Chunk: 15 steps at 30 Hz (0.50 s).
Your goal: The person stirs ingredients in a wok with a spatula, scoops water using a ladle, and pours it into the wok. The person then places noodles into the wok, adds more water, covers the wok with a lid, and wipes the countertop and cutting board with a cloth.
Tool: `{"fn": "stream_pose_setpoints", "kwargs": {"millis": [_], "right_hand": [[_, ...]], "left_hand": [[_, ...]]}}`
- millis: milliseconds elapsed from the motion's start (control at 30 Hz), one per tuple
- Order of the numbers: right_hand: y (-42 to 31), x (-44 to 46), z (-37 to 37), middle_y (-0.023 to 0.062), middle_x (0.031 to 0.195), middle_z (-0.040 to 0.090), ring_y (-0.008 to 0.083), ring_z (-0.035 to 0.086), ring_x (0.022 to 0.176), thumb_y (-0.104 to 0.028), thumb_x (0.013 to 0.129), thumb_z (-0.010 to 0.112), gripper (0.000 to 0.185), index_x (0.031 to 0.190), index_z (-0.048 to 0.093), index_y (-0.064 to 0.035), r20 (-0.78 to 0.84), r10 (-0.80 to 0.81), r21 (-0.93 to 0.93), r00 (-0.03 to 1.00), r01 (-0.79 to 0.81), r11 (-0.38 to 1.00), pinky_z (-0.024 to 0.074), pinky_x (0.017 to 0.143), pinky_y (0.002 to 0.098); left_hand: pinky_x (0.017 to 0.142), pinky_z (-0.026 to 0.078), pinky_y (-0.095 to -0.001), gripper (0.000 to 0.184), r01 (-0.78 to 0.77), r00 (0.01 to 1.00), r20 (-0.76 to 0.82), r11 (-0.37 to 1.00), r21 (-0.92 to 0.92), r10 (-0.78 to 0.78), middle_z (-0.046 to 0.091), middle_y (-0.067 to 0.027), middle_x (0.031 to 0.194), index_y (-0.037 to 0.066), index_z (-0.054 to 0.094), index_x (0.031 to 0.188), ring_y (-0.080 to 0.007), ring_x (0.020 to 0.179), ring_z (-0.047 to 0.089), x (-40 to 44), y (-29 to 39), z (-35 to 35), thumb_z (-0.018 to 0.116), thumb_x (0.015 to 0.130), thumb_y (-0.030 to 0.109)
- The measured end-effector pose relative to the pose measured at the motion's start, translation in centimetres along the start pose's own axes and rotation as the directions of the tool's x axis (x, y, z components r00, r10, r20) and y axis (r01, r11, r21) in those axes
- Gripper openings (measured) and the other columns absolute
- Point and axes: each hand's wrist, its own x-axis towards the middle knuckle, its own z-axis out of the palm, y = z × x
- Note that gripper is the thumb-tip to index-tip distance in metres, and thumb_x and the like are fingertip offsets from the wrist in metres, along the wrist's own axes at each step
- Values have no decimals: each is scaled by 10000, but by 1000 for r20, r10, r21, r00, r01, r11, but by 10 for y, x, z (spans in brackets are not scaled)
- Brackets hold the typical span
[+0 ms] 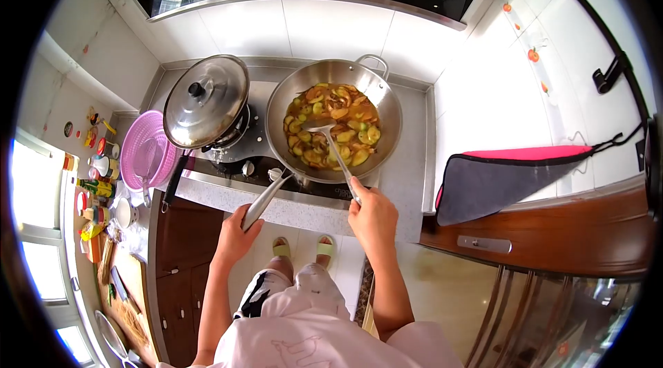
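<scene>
A large steel wok (391, 116) sits on the stove, with sliced green and brown food (356, 123) in brownish sauce inside it. My left hand (239, 233) is wrapped round the wok's metal handle (266, 202), at the near left of the pan. In my right hand (373, 219) is the handle of a metal spatula (338, 154); its blade rests in the food near the middle of the wok.
Left of the wok, a lidded pan (207, 102) covers the other burner, its black handle pointing toward me. Beside it sits a pink basket (166, 154) with a strainer. Jars, a knife (119, 284) and a cutting board (131, 271) lie farther left. A grey cloth (490, 185) hangs at right.
</scene>
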Motion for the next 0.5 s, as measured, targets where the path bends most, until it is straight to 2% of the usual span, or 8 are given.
{"fn": "stream_pose_setpoints", "kwargs": {"millis": [67, 100, 233, 333, 433, 500], "right_hand": [[-7, -1, -23, 98, 797, 595, 303, 644, 696, -96, 852, 678, 466, 1314, 655, -147, 30, 25, -3, 999, -25, 1000, 519, 608, 438], [-8, -3, -26, 91, 783, 582, 297, 638, 675, -94, 844, 685, 475, 1315, 651, -141, 16, 1, -35, 1000, -1, 999, 511, 584, 432], [3, -2, -3, 82, 774, 573, 289, 631, 658, -86, 828, 695, 487, 1308, 659, -158, -8, -103, 43, 995, 103, 994, 506, 570, 423], [9, 1, 3, 87, 770, 584, 293, 630, 643, -89, 824, 703, 493, 1309, 661, -171, 2, -95, 101, 995, 95, 990, 506, 575, 427], [20, -3, -31, 95, 766, 599, 300, 632, 629, -87, 822, 707, 485, 1298, 671, -177, -45, -83, 129, 996, 88, 988, 502, 576, 433], [23, -7, -54, 100, 766, 610, 304, 636, 626, -77, 826, 703, 458, 1275, 688, -165, -51, -37, 47, 998, 39, 998, 497, 571, 433]], "left_hand": [[755, 537, -375, 422, 5, 1000, -23, 1000, 14, -4, 697, -217, 917, -15, 611, 1227, -324, 813, 691, -1, 1, 1, 752, 876, 171], [758, 538, -374, 418, 8, 999, -32, 1000, 19, -8, 697, -214, 919, -15, 613, 1225, -322, 814, 691, -2, 2, 3, 753, 876, 166], [767, 540, -361, 400, 17, 998, -63, 1000, 21, -16, 697, -192, 924, -14, 620, 1217, -294, 812, 688, -2, 1, 6, 749, 878, 156], [770, 538, -355, 399, 53, 997, -50, 998, 34, -52, 695, -187, 918, -13, 621, 1217, -283, 808, 684, -1, 2, 6, 746, 876, 151], [763, 536, -351, 397, 39, 998, -54, 999, 37, -37, 690, -180, 907, -17, 620, 1216, -277, 795, 675, 0, 1, 7, 743, 876, 148], [758, 535, -352, 397, 26, 998, -56, 999, 34, -24, 688, -180, 906, -20, 619, 1216, -278, 789, 672, -1, -1, 7, 741, 878, 149]]}}
